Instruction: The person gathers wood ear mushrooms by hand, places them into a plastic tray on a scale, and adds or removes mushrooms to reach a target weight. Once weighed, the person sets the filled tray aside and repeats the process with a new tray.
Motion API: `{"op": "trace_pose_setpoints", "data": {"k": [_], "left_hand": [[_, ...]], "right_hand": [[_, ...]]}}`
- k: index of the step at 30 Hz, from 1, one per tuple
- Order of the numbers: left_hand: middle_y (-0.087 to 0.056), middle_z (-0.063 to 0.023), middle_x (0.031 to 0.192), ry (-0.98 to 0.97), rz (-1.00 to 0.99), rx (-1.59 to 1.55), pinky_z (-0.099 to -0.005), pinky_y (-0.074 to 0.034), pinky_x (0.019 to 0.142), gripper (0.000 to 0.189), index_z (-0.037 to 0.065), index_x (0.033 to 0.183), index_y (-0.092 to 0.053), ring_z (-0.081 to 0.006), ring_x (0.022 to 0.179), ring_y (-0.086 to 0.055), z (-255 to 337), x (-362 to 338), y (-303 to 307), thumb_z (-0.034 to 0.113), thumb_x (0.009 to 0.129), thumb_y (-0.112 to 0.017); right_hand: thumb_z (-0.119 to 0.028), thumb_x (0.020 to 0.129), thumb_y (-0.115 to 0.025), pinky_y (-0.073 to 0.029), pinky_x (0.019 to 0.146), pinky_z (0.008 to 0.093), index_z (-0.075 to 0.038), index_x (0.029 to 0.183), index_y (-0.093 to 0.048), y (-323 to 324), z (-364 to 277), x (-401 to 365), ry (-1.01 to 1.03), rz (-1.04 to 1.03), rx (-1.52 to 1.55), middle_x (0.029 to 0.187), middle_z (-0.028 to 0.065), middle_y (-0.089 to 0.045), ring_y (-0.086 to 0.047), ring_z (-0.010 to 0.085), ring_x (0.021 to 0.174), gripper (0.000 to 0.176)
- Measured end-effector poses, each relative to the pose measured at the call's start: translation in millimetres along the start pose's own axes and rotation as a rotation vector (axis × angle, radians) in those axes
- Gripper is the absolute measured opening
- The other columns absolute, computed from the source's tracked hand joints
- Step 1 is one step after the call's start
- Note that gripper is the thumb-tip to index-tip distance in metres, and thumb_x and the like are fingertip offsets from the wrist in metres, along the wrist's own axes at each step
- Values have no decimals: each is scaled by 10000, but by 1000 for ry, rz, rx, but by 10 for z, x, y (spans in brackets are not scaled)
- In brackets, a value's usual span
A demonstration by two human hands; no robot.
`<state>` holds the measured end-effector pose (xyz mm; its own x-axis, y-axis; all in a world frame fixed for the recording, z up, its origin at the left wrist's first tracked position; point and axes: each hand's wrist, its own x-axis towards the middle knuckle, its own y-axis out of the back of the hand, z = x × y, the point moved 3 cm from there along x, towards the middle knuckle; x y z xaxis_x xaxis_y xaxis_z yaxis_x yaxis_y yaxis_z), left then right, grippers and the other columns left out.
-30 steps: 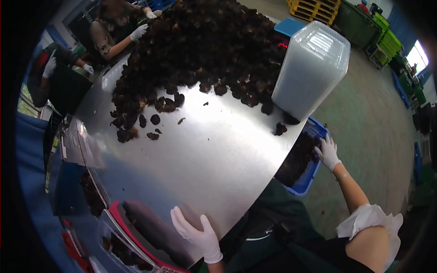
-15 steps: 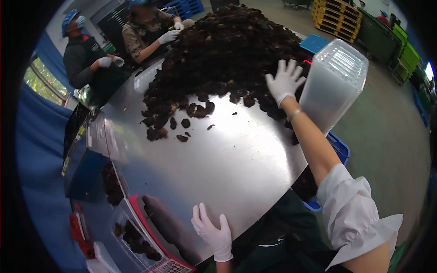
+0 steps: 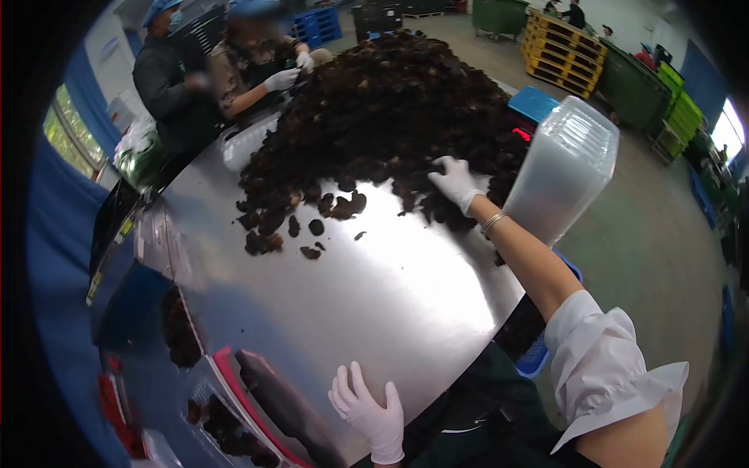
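A big heap of dark brown, curled pieces (image 3: 382, 109), which look like wood ear mushrooms, covers the far part of a shiny metal table (image 3: 328, 312). My right hand (image 3: 459, 186), in a white glove, is at the heap's near right edge. Its fingers are bent and spread over the dark pieces, and I see nothing gripped in them. Near the table's front edge is my gloved left hand (image 3: 368, 411), with fingers apart and nothing held. Several loose pieces (image 3: 316, 227) lie scattered between the heap and the bare metal.
A tall stack of clear plastic containers (image 3: 566, 168) stands at the table's right edge, beside a blue-topped device (image 3: 533, 103) with red lit digits. At lower left is a clear tray (image 3: 226, 425) of dark pieces on a pink-edged scale. Two people in blue caps stand across the table.
My right hand has moved left and nearer to me along the heap's edge, its fingers bending. Some dark pieces have come down with it. My left hand stays open, almost in place.
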<state>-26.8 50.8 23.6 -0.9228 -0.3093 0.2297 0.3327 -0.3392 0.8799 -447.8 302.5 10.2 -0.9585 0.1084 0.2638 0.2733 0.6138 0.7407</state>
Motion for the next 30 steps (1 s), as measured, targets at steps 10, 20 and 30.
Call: {"op": "trace_pose_setpoints", "data": {"k": [10, 20, 30], "left_hand": [[-476, -234, 1425, -60, 18, 48, -573, -336, 1113, 691, 52, 1450, -480, -433, 1307, -426, 186, 80, 167, 288, 845, -715], [-489, -233, 1414, -25, -18, 96, -585, -345, 1101, 703, 44, 1447, -482, -442, 1290, -445, 154, 103, 146, 347, 855, -710], [-291, -319, 1560, -226, -314, 190, -631, -146, 1193, 937, -70, 1506, -329, -473, 1469, -237, 321, 277, -79, 568, 887, -623]], "right_hand": [[-585, 853, -671, -360, 1058, 549, -141, 1246, -589, 780, -313, 792, -359, 639, -8, 1358, 158, -515, -468, 367, 1278, 598], [-731, 806, -589, -280, 1100, 727, -232, 1482, -476, 675, 97, 1030, -572, 170, -240, 1484, 170, -479, -406, 443, 1392, 848], [-579, 806, -585, -449, 1079, 454, 17, 1218, -683, 123, 110, 581, -353, -56, -54, 1329, 305, -587, -555, 434, 1250, 732]]}}
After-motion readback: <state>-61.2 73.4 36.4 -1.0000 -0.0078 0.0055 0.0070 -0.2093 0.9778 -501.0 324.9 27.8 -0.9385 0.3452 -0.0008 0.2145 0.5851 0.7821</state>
